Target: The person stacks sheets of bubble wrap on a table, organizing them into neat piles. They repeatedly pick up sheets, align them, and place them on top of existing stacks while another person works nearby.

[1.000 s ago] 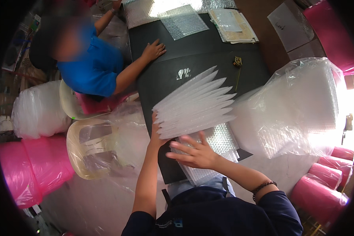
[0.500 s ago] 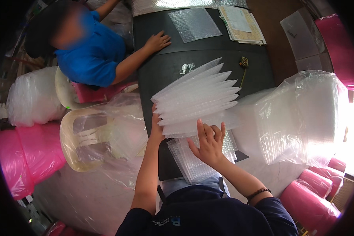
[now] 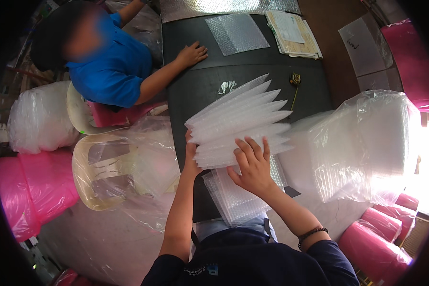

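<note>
At the near edge of the black desk (image 3: 209, 90), a flat pile of bubble-wrap sheets (image 3: 236, 195) lies and hangs a little over the edge toward the person. Just above this pile the person holds a fanned stack of bubble-wrap bags (image 3: 238, 126), spread like a hand of cards, with the tips pointing to the right side of the desk. The left hand (image 3: 191, 155) grips the fan at its left end, the fingers closed around the gathered edges. The right hand (image 3: 253, 164) rests on the lower sheets of the fan, its fingers stretched and spread, not clenched. To the right of the desk stands a big clear plastic bag (image 3: 367, 143) full of the same material. Further on, near the right edge, lies a small yellow tape measure (image 3: 295, 79). At the far left edge a co-worker's hand (image 3: 191, 53) lies flat on the desk, beside a single bubble-wrap sheet (image 3: 237, 32) and a stack of papers (image 3: 293, 33) in the far right corner.
</note>
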`<control>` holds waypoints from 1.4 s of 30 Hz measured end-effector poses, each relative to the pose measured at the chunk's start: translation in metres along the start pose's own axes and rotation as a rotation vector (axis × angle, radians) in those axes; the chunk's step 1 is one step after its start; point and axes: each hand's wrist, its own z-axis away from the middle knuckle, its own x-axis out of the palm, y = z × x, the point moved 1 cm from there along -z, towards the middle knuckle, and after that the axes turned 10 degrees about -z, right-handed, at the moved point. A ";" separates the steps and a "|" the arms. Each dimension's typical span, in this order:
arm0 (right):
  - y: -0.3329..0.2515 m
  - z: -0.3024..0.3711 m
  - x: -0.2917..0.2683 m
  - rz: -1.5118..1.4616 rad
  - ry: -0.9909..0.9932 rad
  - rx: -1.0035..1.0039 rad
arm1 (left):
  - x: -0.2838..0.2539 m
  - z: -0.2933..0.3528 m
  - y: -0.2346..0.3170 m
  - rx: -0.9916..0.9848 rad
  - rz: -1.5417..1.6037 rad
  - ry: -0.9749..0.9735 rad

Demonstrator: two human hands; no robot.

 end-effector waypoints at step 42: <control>-0.003 -0.037 -0.013 0.189 -0.175 0.074 | 0.014 0.011 0.003 -0.204 0.092 0.150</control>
